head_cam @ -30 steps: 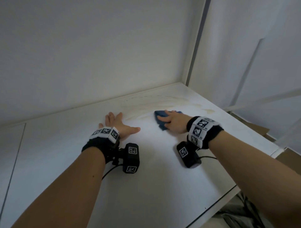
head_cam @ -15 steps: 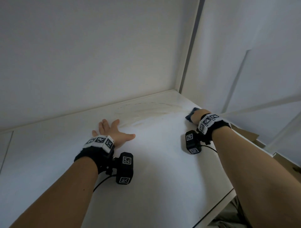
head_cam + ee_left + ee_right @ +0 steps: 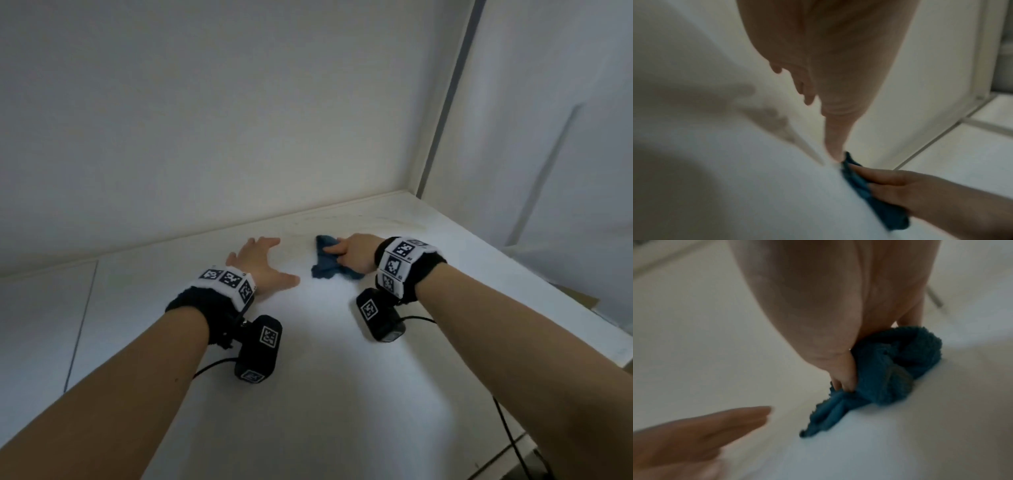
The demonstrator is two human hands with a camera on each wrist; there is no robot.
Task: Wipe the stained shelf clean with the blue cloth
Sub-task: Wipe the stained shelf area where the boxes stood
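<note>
The white shelf (image 3: 342, 394) carries faint brownish streaks of stain (image 3: 387, 219) near its rear right corner. A bunched blue cloth (image 3: 325, 263) (image 3: 865, 188) (image 3: 890, 369) lies on the shelf just left of those streaks. My right hand (image 3: 354, 253) (image 3: 828, 305) grips the cloth and presses it down, fingers dug into its folds. My left hand (image 3: 262, 262) (image 3: 828, 56) lies flat on the shelf with fingers spread, a short gap left of the cloth, holding nothing.
A white back wall (image 3: 239, 120) rises behind the shelf, and a side post (image 3: 442, 102) stands at the rear right corner. The shelf's front edge (image 3: 582, 325) runs down the right. A seam (image 3: 80, 325) crosses the shelf at far left. A cable (image 3: 507, 428) hangs under my right arm.
My right hand has swept the cloth from the shelf's right edge back left, close to my left hand. The left hand has stayed flat in place.
</note>
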